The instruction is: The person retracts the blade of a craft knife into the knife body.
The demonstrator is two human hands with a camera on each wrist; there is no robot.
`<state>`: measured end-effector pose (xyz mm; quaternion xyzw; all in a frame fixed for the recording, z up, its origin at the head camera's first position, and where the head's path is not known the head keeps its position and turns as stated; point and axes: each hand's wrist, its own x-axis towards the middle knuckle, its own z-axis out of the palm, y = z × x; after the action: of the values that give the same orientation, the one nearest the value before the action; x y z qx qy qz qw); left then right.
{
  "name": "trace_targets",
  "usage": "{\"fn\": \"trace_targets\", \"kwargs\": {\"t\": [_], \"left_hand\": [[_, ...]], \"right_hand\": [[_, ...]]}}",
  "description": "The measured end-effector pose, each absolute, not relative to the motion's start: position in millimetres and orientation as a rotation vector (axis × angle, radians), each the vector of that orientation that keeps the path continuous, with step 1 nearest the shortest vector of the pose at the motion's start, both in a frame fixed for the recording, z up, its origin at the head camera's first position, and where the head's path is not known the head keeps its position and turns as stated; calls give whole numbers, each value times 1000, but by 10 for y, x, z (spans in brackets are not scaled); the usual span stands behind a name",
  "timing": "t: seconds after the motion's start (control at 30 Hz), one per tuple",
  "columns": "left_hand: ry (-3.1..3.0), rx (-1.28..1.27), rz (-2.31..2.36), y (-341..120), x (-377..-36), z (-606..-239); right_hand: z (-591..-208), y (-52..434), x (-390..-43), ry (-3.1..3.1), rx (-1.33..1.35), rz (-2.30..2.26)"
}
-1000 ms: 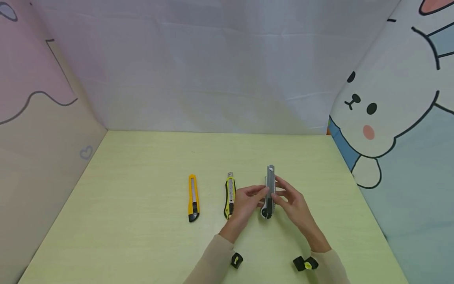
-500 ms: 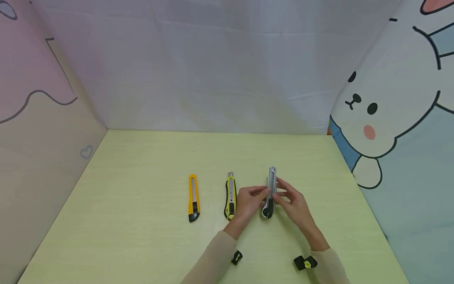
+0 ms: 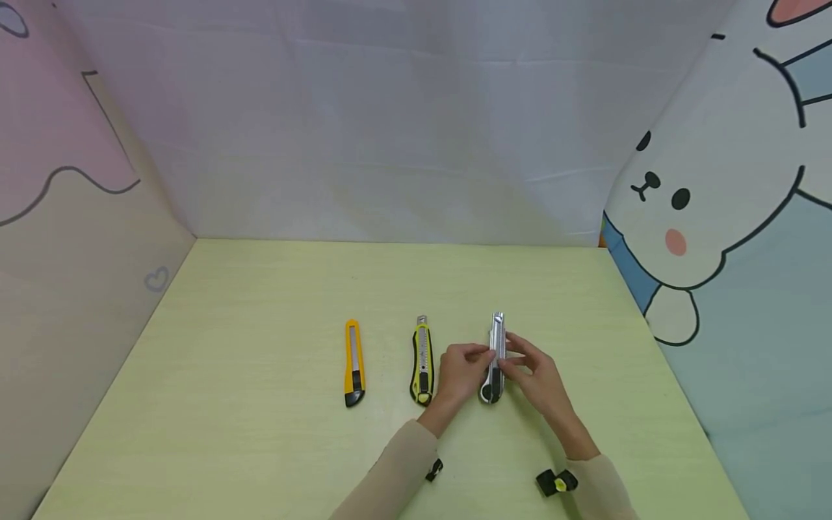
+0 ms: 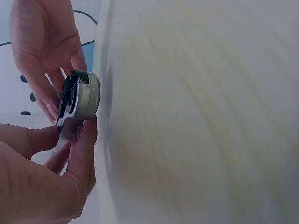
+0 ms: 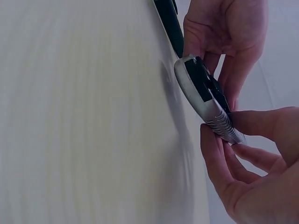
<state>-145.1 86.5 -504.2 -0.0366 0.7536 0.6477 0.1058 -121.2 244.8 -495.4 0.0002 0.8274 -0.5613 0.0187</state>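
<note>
A silver utility knife with a black slider [image 3: 497,339] is held between both hands at the right of the row. My left hand [image 3: 460,373] pinches its left edge between thumb and fingers. From the other side my right hand [image 3: 541,381] pinches the right edge, thumb on top. In the left wrist view the knife's rounded end [image 4: 88,95] hangs a little off the tabletop. Its ribbed side [image 5: 219,123] shows in the right wrist view, with a shadow on the table beneath. No bare blade can be made out.
A yellow-green utility knife [image 3: 422,357] lies just left of my left hand. Farther left lies an orange utility knife [image 3: 354,361] with a black end. All stand on a pale wooden table [image 3: 260,303], closed in by a white back sheet [image 3: 390,144] and printed side walls.
Both hands have lowered the silver knife slightly toward the near side of the table. Its top face tilts differently and looks brighter. The other two knives have not moved.
</note>
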Motion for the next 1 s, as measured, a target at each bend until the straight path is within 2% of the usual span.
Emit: {"fn": "trace_targets", "kwargs": {"t": [0.47,1.0], "left_hand": [[2400,28,1763,888,-1435,-5092],[2483,20,1720,912,-1455,-5129]], "right_hand": [[-5043,2437,-1258,2674,103,-1536],[-5054,2369,-1264,2726,180,-1497]]}}
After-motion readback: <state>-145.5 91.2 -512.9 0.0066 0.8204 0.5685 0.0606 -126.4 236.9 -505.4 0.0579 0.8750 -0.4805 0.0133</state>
